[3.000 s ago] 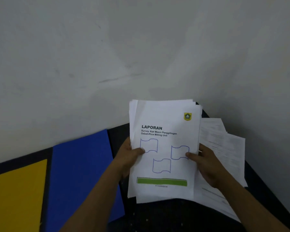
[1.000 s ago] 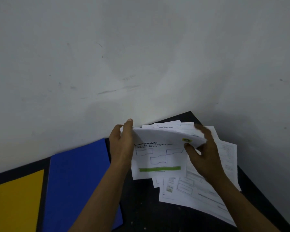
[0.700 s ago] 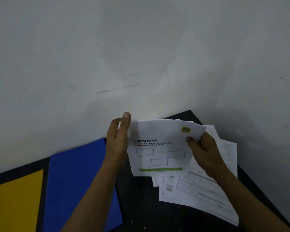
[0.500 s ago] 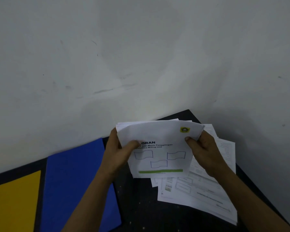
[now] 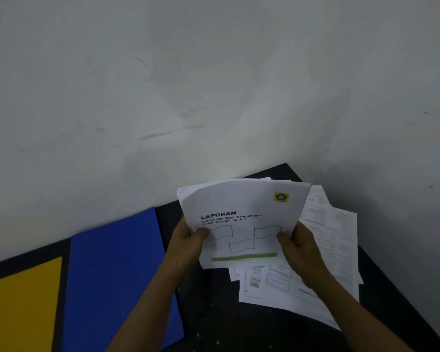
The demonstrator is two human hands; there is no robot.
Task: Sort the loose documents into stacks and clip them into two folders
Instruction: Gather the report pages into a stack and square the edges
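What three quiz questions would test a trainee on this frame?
1. True or false: the left hand and right hand both grip the LAPORAN stack.
2. The folder nearest that stack is: A) blue B) yellow C) red.
3. Fill in: loose sheets lie on the table beneath the ___ hand.
Key: 1 true; 2 A; 3 right.

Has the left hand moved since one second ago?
Yes. The left hand dropped toward the person: from level with the far corner of the blue folder to below it, holding the LAPORAN stack.
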